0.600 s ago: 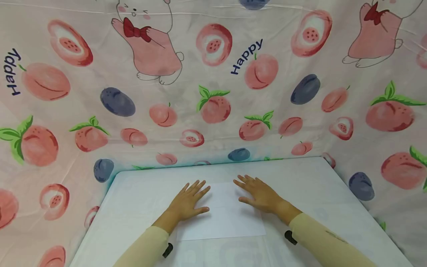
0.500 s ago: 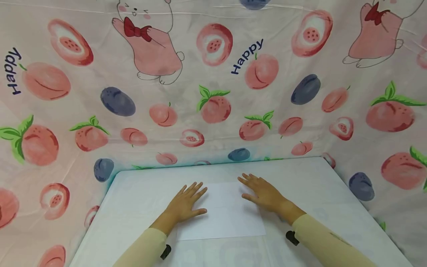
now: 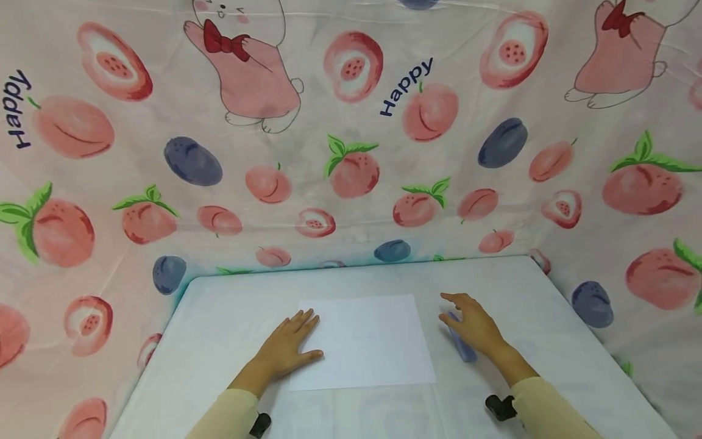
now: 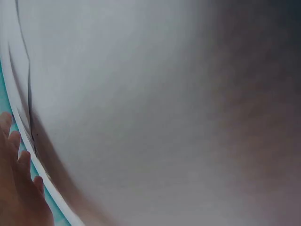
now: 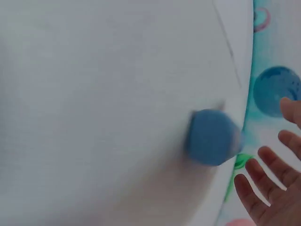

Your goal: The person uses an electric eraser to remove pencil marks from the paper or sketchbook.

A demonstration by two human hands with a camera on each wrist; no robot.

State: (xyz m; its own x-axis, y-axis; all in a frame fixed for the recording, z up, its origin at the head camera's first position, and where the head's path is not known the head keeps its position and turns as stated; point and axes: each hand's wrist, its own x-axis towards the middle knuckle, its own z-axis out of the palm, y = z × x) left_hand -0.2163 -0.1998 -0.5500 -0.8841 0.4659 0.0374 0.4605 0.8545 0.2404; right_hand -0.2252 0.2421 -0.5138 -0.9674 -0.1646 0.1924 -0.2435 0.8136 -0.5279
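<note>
A white sheet of paper [image 3: 364,347] lies flat on the white table. My left hand [image 3: 282,347] is at the sheet's left edge, palm down with fingers and thumb spread. In the left wrist view only the fingertips of the left hand [image 4: 21,174] show at the lower left. My right hand [image 3: 474,323] is to the right of the sheet, above a blue stick-shaped object [image 3: 463,347]. That object's blunt blue end [image 5: 211,137] appears blurred in the right wrist view, apart from the extended fingers of the right hand [image 5: 277,188]. Its exact kind is unclear.
The white-covered table [image 3: 230,317] has its back edge against a fruit-and-bunny printed cloth [image 3: 351,238]. More of this cloth hangs at both sides. Dark camera mounts sit at the two wrists.
My right hand has moved rightward off the sheet, and the blue object now shows beneath it. The left hand has shifted left toward the paper's edge. The head view has tilted slightly.
</note>
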